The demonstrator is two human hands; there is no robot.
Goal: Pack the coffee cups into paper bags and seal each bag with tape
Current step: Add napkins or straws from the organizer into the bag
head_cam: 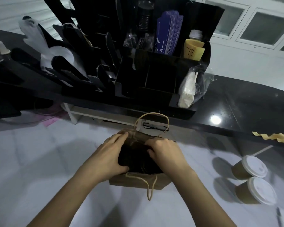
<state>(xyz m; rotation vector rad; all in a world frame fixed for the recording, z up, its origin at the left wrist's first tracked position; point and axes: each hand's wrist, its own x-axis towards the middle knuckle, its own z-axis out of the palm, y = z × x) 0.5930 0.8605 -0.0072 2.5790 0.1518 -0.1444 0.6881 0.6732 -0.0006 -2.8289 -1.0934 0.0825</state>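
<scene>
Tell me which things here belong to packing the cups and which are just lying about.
For the job: paper bag, standing open; lidded coffee cup and second coffee cup to its right, not yet packed.

Lying about: black organiser; purple cards in it; plastic bag at its end; eyeglasses behind the bag; crinkled paper strip on the dark counter.

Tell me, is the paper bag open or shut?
Open. The left hand and right hand hold the paper bag; its dark inside shows.
</scene>
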